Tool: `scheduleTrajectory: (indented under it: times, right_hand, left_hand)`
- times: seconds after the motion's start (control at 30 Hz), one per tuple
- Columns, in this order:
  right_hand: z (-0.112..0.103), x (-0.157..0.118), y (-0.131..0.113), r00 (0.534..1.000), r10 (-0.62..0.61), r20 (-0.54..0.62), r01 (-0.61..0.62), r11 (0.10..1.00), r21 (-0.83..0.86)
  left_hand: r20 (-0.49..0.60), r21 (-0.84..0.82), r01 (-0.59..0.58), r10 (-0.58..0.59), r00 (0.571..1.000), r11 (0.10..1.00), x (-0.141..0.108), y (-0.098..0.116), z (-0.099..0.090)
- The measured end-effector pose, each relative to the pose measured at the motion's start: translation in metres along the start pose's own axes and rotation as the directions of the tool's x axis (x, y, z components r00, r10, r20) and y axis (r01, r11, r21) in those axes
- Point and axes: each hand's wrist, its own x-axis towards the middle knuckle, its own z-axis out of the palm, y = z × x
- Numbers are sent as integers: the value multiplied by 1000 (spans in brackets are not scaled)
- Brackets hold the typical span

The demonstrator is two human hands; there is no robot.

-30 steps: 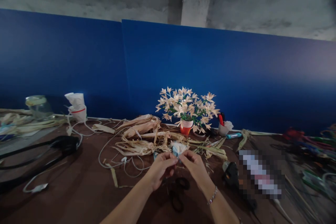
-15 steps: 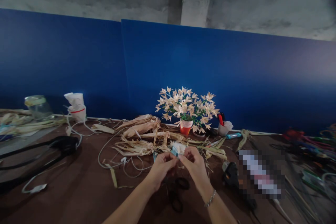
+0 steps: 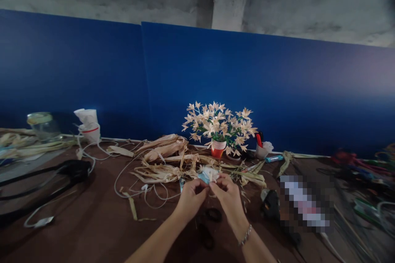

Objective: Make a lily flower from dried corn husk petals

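Note:
My left hand (image 3: pixel 191 198) and my right hand (image 3: pixel 226 193) meet at the fingertips low in the centre of the view. Both are closed in a pinch, and whatever lies between the fingers is too small to make out. Just beyond the fingertips is a white and light-blue piece (image 3: pixel 209 174); whether the fingers touch it is unclear. Behind the hands lie dried husks (image 3: pixel 166 150) and a red and white cup (image 3: pixel 218 148) of pale flowers (image 3: pixel 216 123). Dark scissors (image 3: pixel 212 215) rest on the table under the hands.
White cable (image 3: pixel 119 181) loops across the left side. A black strap-like object (image 3: pixel 74 170) and a glass jar (image 3: pixel 45 126) are further left. To the right are a dark glue gun (image 3: pixel 271 205), a blue tube (image 3: pixel 274 159) and a cup with red-handled tools (image 3: pixel 261 151).
The fingertips have shifted slightly, and my left hand's fingers look more curled. More of the white and light-blue piece shows beyond them.

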Motion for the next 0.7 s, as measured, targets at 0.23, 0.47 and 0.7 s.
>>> scheduleTrajectory:
  times: [0.23, 0.47, 0.7]
  right_hand:
    - [2, -3, 2, 999, -41, -20, 41, 999, -5]
    - [-3, 1, 2, 998, -67, 19, 67, 998, -13]
    - [-1, 0, 13, 980, -24, 200, 28, 999, -17]
  left_hand:
    - [-4, 129, -79, 81, 997, 988, -1, 1, 3]
    - [-152, 92, -164, 177, 973, 982, 1, 4, -8]
    - [40, 39, -77, 75, 996, 996, 5, 2, -8]
